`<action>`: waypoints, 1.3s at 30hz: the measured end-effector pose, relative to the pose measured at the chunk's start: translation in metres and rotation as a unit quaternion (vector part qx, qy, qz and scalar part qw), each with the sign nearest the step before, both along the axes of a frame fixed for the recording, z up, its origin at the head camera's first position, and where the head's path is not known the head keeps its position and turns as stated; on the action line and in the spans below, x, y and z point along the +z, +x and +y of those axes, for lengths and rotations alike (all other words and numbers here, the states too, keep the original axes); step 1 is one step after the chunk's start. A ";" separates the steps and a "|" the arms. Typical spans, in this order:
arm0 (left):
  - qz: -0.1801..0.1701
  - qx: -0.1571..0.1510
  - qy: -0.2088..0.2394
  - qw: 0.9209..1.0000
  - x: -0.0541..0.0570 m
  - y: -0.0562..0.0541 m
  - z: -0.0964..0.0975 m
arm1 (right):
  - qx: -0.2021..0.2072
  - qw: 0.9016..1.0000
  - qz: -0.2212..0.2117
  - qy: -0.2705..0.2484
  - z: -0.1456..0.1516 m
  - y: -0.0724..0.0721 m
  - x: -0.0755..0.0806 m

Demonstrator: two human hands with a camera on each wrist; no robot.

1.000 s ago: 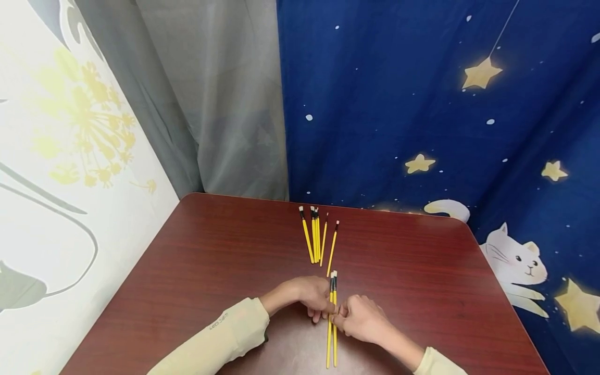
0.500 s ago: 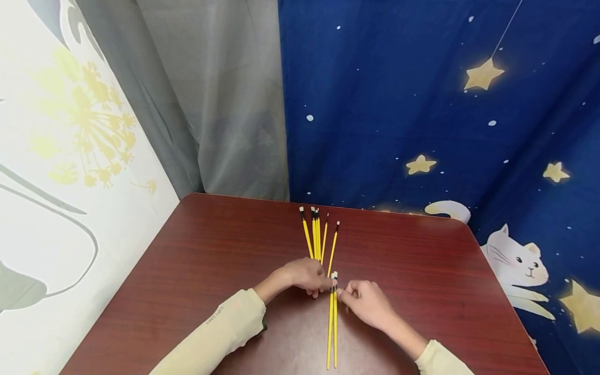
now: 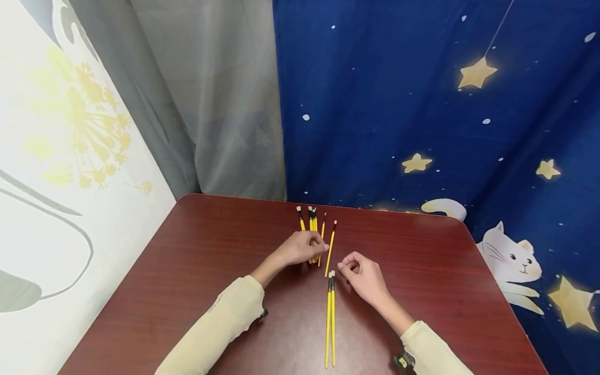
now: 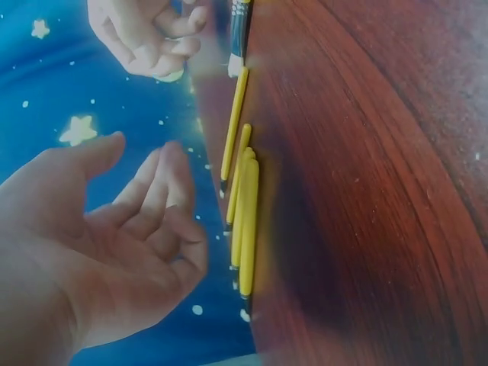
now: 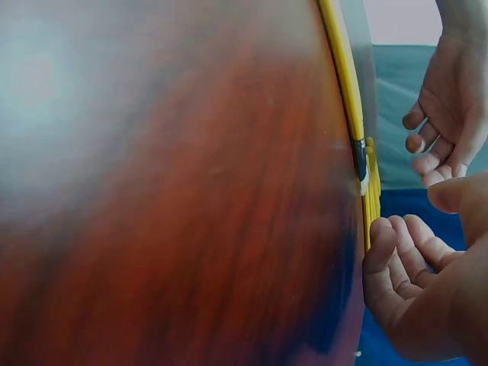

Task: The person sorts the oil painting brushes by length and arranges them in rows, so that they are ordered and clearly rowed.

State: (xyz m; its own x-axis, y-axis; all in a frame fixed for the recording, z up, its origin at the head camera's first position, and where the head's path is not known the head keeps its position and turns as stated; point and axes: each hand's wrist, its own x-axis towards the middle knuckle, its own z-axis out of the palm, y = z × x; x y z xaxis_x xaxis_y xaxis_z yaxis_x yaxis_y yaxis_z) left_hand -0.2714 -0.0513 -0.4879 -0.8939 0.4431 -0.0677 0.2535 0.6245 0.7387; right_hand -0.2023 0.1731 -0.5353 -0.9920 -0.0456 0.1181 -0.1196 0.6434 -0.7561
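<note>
Two yellow-handled paintbrushes [image 3: 327, 328] lie side by side near the front of the table, with their pale bristles pointing away from me. Beyond them is a group of several similar paintbrushes [image 4: 245, 229], partly covered by my left hand [image 3: 300, 247] in the head view. That hand hovers over their handles, its fingers loosely bent and holding nothing. A thin paintbrush [image 3: 330, 247] slants just right of the group. My right hand [image 3: 366, 276] is to the right of the two near brushes' bristle ends, apart from them, fingers relaxed with nothing between them.
The brushes lie on a reddish-brown wooden table [image 3: 211, 234] with rounded far corners. A blue curtain [image 3: 356, 104] with stars and a grey curtain [image 3: 234, 104] hang behind it. A white patterned cloth [image 3: 70, 219] is at the left.
Both hands have left the two near paintbrushes and moved away from me. My left hand has moved over the far group; my right hand has shifted slightly right. The near brushes stay in place.
</note>
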 end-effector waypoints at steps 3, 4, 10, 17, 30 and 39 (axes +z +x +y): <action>0.024 0.036 0.015 0.999 -0.001 -0.008 0.003 | -0.010 1.000 0.003 -0.002 -0.004 -0.010 0.000; 0.031 0.047 0.015 0.998 -0.002 -0.010 0.005 | -0.013 1.000 0.004 -0.003 -0.005 -0.013 0.000; 0.053 0.115 -0.020 0.992 -0.008 -0.023 0.015 | -0.042 0.999 0.006 0.031 -0.016 -0.032 0.001; 0.072 0.162 -0.117 0.977 -0.017 -0.037 0.033 | -0.078 0.992 -0.040 0.090 -0.035 -0.044 0.006; 0.104 0.181 -0.268 0.941 -0.027 -0.050 0.049 | -0.107 0.982 -0.106 0.118 -0.053 -0.063 0.002; 0.122 0.151 -0.301 0.934 -0.029 -0.050 0.052 | -0.119 0.978 -0.105 0.133 -0.050 -0.064 0.001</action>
